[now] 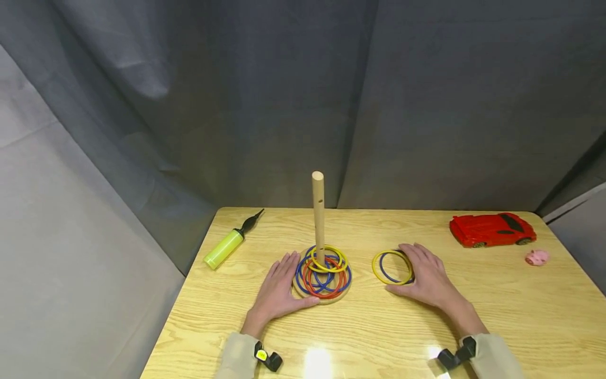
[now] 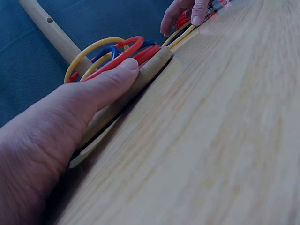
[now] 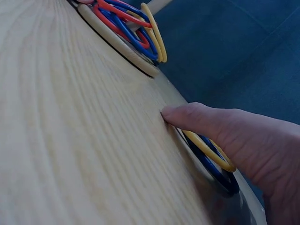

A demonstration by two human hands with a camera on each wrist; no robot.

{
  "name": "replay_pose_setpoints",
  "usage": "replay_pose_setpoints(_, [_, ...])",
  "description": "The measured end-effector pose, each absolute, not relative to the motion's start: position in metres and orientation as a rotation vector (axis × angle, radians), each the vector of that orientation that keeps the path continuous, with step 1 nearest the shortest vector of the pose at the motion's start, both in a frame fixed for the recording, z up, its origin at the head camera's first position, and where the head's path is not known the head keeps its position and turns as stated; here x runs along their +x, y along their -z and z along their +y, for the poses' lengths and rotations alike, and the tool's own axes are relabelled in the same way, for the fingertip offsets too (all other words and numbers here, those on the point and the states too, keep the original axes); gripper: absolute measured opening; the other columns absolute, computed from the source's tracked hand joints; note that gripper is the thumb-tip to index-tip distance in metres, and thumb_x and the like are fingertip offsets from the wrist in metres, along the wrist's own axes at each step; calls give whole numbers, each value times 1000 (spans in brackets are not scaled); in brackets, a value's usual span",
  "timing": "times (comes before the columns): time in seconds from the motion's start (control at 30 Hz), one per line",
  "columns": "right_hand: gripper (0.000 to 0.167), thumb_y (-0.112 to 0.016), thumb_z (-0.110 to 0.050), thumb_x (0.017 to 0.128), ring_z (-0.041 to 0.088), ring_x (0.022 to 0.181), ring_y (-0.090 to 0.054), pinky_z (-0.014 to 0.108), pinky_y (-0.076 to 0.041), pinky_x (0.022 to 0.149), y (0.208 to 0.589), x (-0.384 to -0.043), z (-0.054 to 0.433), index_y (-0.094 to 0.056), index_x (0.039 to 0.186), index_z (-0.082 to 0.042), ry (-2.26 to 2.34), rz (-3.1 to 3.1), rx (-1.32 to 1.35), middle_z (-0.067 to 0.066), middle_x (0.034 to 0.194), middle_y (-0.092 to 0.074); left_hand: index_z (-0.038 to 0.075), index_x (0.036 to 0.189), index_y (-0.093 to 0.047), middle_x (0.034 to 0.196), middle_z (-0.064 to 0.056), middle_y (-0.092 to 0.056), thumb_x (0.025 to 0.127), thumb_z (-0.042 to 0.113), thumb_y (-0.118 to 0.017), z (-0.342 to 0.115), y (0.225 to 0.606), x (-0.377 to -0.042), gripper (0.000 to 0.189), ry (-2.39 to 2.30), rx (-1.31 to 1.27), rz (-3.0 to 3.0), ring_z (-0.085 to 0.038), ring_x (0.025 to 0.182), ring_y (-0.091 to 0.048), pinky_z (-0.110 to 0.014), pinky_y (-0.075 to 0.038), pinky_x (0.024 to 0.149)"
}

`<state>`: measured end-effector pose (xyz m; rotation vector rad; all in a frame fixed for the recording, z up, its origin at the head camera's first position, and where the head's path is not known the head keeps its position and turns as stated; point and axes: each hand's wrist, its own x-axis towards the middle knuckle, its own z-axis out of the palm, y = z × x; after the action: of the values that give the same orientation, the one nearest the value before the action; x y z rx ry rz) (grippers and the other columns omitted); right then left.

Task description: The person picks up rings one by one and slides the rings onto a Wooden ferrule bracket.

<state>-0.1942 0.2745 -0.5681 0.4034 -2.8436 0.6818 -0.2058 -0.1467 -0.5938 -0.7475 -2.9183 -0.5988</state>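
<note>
In the head view a wooden ring-toss stand with an upright peg (image 1: 319, 221) carries several blue, red and yellow rings (image 1: 326, 287) piled loosely round the peg's foot. My left hand (image 1: 279, 295) rests against the left and front rim of its round base, fingers extended. In the left wrist view the thumb (image 2: 112, 82) lies along the base's edge. To the right, a yellow ring (image 1: 376, 273) overlaps a blue ring (image 1: 385, 272) on the table. My right hand (image 1: 426, 279) spans their right side, thumb in front, fingertips behind. In the right wrist view the thumb tip touches the tabletop.
A green hand pump (image 1: 224, 248) with a black nozzle lies at the table's left. At the back right stands a red toy car (image 1: 492, 230), with a small pink pig toy (image 1: 537, 257) beside it. A grey curtain (image 1: 284, 105) hangs behind the wooden table (image 1: 360, 326).
</note>
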Motion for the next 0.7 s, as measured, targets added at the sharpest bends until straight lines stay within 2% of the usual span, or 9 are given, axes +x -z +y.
replay_pose_setpoints(0.37, [107, -85, -72, 70, 46, 145, -34, 73, -27, 109, 569, -202, 278, -53, 147, -4, -626, -2884, 453, 19, 147, -54, 12, 168, -18, 174, -5, -20, 75, 97, -51, -146, 597, -206, 130, 602, -725, -2937, -24, 162, -14, -46, -13, 131])
replay_pose_setpoints(0.7, [98, -88, -67, 69, 43, 135, -45, 68, -36, 102, 575, -207, 275, -60, 137, -2, -649, -2815, 418, 20, 139, -59, 12, 168, -18, 174, -5, -20, 76, 96, -54, -147, 595, -206, 130, 605, -732, -2928, -25, 161, -16, -48, -16, 130])
